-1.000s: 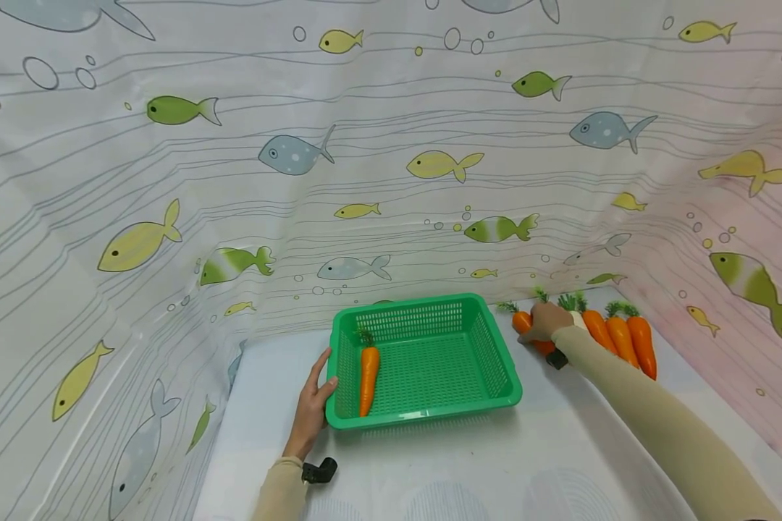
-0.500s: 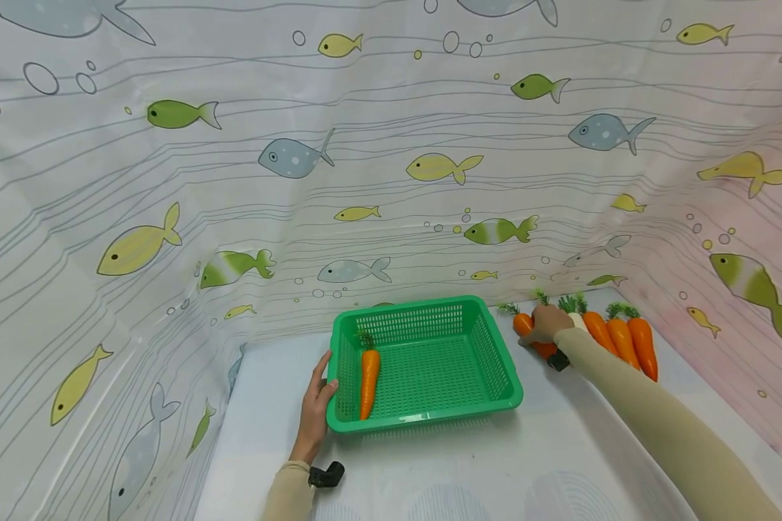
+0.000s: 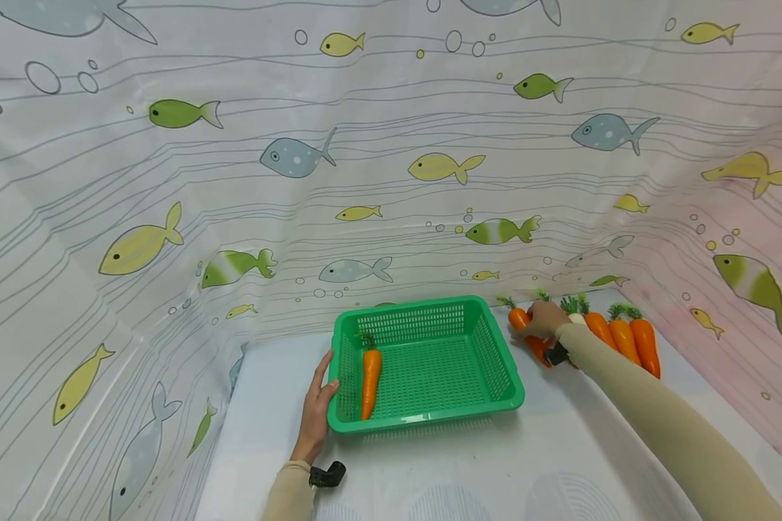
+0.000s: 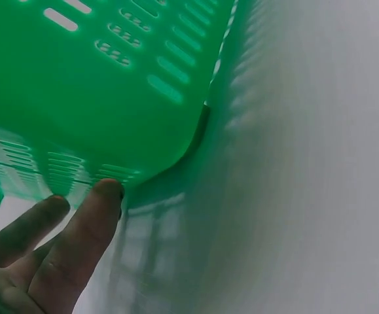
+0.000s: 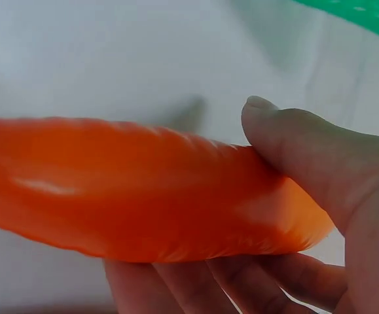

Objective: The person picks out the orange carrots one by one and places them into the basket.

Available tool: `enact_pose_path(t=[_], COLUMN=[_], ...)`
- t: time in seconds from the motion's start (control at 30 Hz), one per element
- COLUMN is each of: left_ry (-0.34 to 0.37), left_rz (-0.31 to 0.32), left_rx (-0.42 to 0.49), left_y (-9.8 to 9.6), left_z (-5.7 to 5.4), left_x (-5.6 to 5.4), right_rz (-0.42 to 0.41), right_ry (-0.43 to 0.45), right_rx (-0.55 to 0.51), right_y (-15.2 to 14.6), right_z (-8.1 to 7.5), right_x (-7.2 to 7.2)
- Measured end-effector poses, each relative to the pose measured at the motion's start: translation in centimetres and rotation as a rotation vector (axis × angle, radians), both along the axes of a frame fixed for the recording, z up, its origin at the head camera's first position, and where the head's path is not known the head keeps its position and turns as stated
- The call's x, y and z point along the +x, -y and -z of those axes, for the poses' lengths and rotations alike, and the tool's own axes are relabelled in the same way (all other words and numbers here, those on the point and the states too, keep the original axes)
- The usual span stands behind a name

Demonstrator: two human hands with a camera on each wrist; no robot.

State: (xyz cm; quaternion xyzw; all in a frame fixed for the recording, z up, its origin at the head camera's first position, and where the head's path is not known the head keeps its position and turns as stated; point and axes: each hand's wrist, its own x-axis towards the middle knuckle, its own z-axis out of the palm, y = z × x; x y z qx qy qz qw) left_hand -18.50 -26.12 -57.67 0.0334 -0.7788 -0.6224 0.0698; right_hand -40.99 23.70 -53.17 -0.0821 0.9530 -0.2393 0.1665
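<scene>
My right hand (image 3: 546, 320) holds an orange carrot (image 5: 143, 190) with a green leafy top, thumb on one side and fingers beneath it in the right wrist view. This carrot leans just right of the green plastic basket (image 3: 426, 417). On the basket's left side rests my left hand (image 3: 314, 412); its fingers are extended against the outer wall, with the thumb near the rim. In the left wrist view, two fingertips touch the slotted green wall. Inside the basket, along its left side, lies another orange carrot (image 3: 371, 383).
Right of my right hand lie several more carrots (image 3: 644, 346) in a row, partly behind the sleeve. Among them is a white root vegetable (image 3: 576, 318) with a green top. A fish-printed curtain (image 3: 365, 239) stands behind and beside the white table (image 3: 430, 470).
The carrot in my right hand has tilted and shifted slightly, its leafy top now more upright and nearer the basket. My left hand and the basket stay almost still.
</scene>
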Motion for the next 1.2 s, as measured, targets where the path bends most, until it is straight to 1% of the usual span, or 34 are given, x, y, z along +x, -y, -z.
enact_pose_path(t=[0.03, 0.2, 0.3, 0.43, 0.6, 0.73, 0.9, 1.07, 1.2], left_ry=[-0.005, -0.021, -0.023, -0.037, -0.058, -0.065, -0.067, -0.062, -0.063], left_rz=[-0.002, -0.017, -0.018, -0.018, -0.022, -0.014, -0.019, -0.022, -0.018], left_rx=[-0.018, -0.041, -0.021, -0.007, -0.022, -0.019, -0.012, -0.023, -0.023], left_y=[0.0, -0.1, -0.1, -0.2, -0.2, -0.2, -0.3, -0.3, -0.4], left_z=[-0.1, 0.0, 0.0, 0.2, 0.2, 0.1, 0.3, 0.2, 0.1], left_x=[0.1, 0.2, 0.1, -0.1, -0.2, -0.2, -0.3, -0.2, -0.2], right_rz=[-0.001, -0.021, -0.025, -0.034, -0.040, -0.056, -0.066, -0.078, -0.075], right_ry=[0.000, -0.021, -0.034, -0.044, -0.048, -0.003, 0.096, 0.190, 0.239], right_rx=[-0.022, -0.082, -0.094, -0.125, -0.188, -0.283, -0.410, -0.467, -0.504], right_y=[0.2, 1.1, 1.3, 1.4, 1.7, 2.2, 3.0, 4.0, 4.9], right_z=[-0.3, -2.9, -4.2, -6.4, -8.8, -10.2, -11.4, -11.8, -11.9], right_x=[0.0, 0.2, 0.0, -0.1, -0.2, -0.1, 0.0, -0.1, 0.1])
